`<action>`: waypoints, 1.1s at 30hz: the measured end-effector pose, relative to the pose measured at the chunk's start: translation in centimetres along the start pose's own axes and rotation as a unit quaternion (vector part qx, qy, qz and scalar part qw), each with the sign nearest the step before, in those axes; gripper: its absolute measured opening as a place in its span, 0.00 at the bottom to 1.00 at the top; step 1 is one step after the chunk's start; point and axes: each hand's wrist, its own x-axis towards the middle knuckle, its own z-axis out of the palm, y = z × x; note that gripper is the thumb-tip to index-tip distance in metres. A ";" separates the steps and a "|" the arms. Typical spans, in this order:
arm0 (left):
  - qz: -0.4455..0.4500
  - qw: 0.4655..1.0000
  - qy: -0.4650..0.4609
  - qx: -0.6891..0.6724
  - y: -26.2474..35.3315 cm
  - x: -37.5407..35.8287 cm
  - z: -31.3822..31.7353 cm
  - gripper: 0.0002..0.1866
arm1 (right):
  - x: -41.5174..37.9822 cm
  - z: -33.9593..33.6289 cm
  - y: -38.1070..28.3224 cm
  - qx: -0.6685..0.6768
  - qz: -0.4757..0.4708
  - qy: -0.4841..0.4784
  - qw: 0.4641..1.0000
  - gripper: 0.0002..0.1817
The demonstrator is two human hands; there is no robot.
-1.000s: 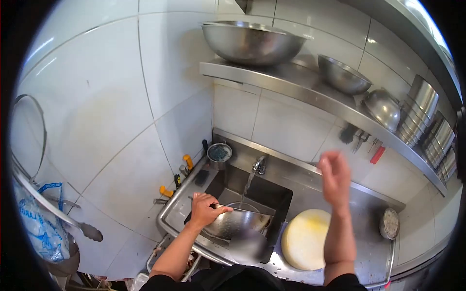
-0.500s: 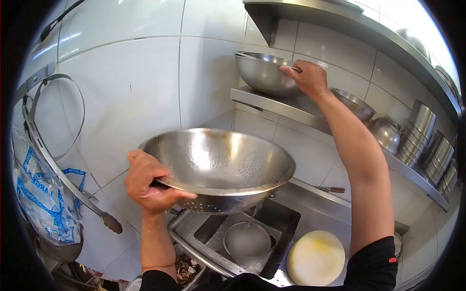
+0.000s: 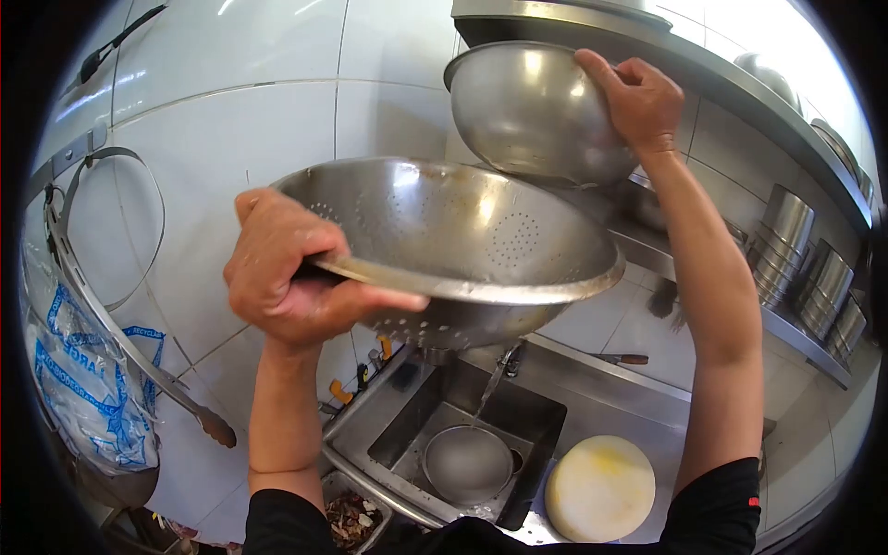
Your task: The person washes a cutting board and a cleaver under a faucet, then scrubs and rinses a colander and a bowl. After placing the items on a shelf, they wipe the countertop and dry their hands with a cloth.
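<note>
My left hand (image 3: 291, 264) grips the near left rim of a large stainless steel colander (image 3: 453, 231), thumb laid along the rim. The colander hangs over the sink, its open side up and tilted toward me. My right hand (image 3: 643, 102) is closed on the rim of a steel mixing bowl (image 3: 536, 116), held up between the two wall shelves with its rounded underside facing me. In this view the colander's back rim comes right up to the bowl's bottom. Below, water runs from the faucet (image 3: 508, 361) into a round metal bowl (image 3: 469, 465) in the sink (image 3: 518, 407).
A thick round white cutting board (image 3: 599, 488) lies right of the sink. Stacked steel containers (image 3: 786, 236) stand on the lower shelf (image 3: 809, 356); the upper shelf (image 3: 731, 88) overhangs. Utensils and a plastic bag (image 3: 92, 388) hang left. A scrap bin (image 3: 356, 513) sits below.
My right hand has lifted the mixing bowl off the lower shelf and tipped it so its underside shows. My left hand has raised the colander and brought it closer to the bowl.
</note>
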 end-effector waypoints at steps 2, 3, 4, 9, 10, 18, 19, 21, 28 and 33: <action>-0.015 1.000 -0.011 0.003 0.2 0.5 1.7 0.29 | 1.3 -1.5 -0.6 0.010 -0.029 0.015 0.999 0.33; -0.002 1.000 0.002 0.012 -0.4 0.7 3.1 0.28 | 2.0 -1.9 -0.7 0.022 -0.056 0.033 0.998 0.33; 0.010 1.000 0.016 0.021 -1.1 0.9 4.6 0.27 | 2.5 -2.6 -1.1 0.034 -0.084 0.050 0.995 0.32; 0.041 0.995 0.089 0.034 -3.8 2.2 11.4 0.24 | 2.8 -4.2 -3.4 0.015 -0.139 0.040 0.989 0.26; 0.057 0.992 0.110 0.029 -4.2 2.3 12.7 0.24 | 2.6 -3.8 -3.3 -0.004 -0.159 0.061 0.985 0.26; 0.000 0.994 0.111 0.024 -5.8 0.1 20.0 0.23 | 1.3 0.9 -0.4 -0.020 -0.225 0.076 0.971 0.32; -0.014 0.990 0.140 0.015 -6.1 0.3 20.5 0.22 | 1.1 1.3 -0.2 -0.023 -0.210 0.044 0.976 0.32; -0.044 0.986 0.159 0.018 -6.7 0.0 20.9 0.14 | 0.8 1.7 0.2 0.007 -0.156 -0.006 0.988 0.32; -0.117 0.992 0.034 -0.007 -8.0 -4.4 19.6 0.10 | -0.2 2.1 1.3 0.035 -0.037 -0.253 0.966 0.33; -0.220 0.973 0.007 -0.064 -6.8 -7.4 18.0 0.11 | -3.1 1.3 0.7 -0.121 -0.202 -0.304 0.923 0.28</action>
